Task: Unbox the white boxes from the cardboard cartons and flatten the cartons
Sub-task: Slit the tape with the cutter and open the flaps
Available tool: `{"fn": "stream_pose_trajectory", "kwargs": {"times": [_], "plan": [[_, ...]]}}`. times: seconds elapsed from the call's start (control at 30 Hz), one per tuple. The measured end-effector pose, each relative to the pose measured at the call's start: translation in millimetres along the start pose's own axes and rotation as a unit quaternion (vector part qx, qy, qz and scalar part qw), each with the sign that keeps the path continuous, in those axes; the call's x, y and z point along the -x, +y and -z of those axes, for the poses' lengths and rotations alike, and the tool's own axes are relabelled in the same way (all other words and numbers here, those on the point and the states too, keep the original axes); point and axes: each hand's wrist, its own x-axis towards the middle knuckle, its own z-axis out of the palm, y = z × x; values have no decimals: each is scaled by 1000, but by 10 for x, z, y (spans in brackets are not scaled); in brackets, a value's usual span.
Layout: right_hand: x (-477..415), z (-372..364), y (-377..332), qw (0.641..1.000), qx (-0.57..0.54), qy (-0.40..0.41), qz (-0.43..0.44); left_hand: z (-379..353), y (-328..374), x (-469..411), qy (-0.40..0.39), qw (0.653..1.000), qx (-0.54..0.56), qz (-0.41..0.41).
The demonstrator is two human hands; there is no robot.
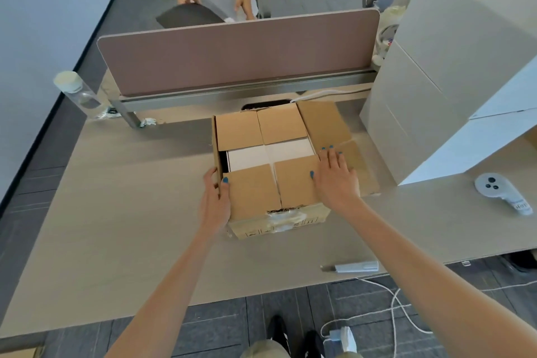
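Note:
A brown cardboard carton [252,192] stands on the desk in front of me, its small top flaps folded partly inward. Through the gap between the flaps shows a white box [270,154] inside. My left hand [215,200] grips the carton's near left corner, thumb over the top edge. My right hand [334,174] lies with straight fingers on the wide right flap [328,122], which is folded outward.
Tall white boxes [453,67] are stacked at the right. A grey utility knife [353,267] lies near the desk's front edge, a white controller [499,190] at the far right, a clear bottle [81,94] at the left. A brown divider panel [232,52] stands behind; other people beyond it.

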Motion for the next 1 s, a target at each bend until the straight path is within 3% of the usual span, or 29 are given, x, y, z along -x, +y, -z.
{"fn": "stream_pose_trajectory", "kwargs": {"times": [0.17,0.33,0.43,0.5,0.57,0.63,0.8,0.87,1.0], "plan": [[-48,-108,91,969,-245,-2,11,22,28,-35,-16,999,39,-14],[-148,-253,134,866,-499,9,-42,67,-25,-229,-43,996,72,-15],[-229,-278,78,816,-577,5,-47,103,-22,-365,-58,995,80,-16],[-263,-286,48,808,-587,9,-50,131,11,-404,-66,994,87,-21],[-292,-306,36,820,-569,21,-55,149,38,-423,-78,993,91,-20],[-293,-305,40,855,-515,33,-52,164,57,-430,-85,994,61,-15],[-290,-269,45,945,-317,82,-12,178,93,-411,-47,991,-120,-41],[-295,-243,25,961,-253,110,21,175,120,-395,-22,976,-207,-70],[-364,-202,-14,977,-100,147,118,157,166,-456,-15,922,-328,-207]]}}
